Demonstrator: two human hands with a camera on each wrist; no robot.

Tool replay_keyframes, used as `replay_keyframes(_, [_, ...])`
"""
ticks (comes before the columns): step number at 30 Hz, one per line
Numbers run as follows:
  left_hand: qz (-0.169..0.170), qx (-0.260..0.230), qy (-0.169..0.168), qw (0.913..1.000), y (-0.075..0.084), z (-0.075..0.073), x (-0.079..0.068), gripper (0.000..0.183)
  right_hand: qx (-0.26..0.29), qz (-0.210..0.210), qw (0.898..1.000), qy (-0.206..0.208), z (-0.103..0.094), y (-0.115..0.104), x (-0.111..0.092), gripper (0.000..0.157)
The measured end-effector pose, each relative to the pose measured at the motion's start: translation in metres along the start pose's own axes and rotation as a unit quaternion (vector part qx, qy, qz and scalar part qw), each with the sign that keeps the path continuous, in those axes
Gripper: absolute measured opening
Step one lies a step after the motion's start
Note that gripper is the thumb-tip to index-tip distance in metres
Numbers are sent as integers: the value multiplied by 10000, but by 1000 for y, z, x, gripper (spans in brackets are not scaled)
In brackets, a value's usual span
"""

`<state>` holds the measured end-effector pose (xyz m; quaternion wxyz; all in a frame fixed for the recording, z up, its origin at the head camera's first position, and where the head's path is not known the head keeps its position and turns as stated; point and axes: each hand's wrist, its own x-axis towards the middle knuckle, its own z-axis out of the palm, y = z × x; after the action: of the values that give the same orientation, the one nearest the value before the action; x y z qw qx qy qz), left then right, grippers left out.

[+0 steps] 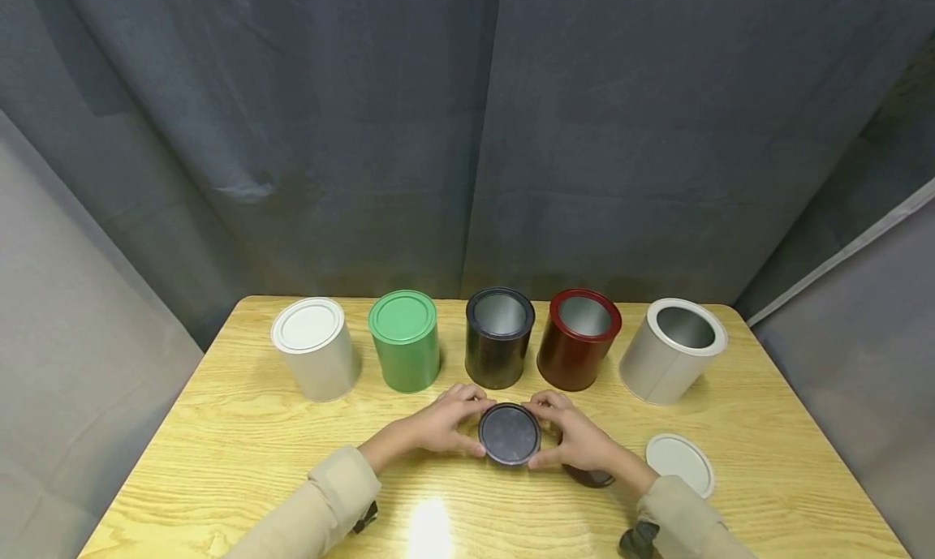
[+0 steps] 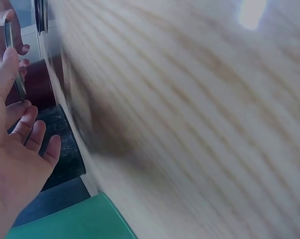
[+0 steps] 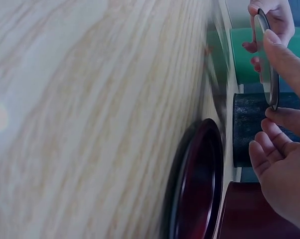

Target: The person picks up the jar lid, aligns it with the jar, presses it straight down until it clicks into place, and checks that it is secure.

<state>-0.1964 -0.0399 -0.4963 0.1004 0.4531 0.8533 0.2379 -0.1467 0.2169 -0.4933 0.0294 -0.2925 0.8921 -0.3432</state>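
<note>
Both hands hold a round black lid [image 1: 510,434] by its edge, level and above the table in front of the black can. My left hand [image 1: 447,421] pinches its left side between thumb and fingers. On the opposite side my right hand [image 1: 568,432] pinches the rim the same way. The black can [image 1: 497,354] stands uncovered just beyond, its grey inside showing. Under the right hand lies a dark red lid [image 3: 200,184], partly hidden in the head view. In the left wrist view the black lid [image 2: 14,59] appears edge-on between the hands.
A white can [image 1: 321,364] and a green can [image 1: 407,352], both lidded, stand at the left of the row. Right of the black can are an uncovered dark red can [image 1: 575,354] and an uncovered white can [image 1: 653,368]. A white lid [image 1: 680,464] lies near the right forearm.
</note>
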Motion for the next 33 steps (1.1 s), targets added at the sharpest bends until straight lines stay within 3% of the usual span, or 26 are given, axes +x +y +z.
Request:
replay_keyframes(17, [259, -241, 226, 9991, 7, -15, -1, 69, -42, -711, 9966, 424, -11, -8, 2, 75])
replay_keyframes(33, [391, -377, 444, 9975, 16, -31, -1, 70, 21, -675, 9965, 492, -25, -16, 4, 73])
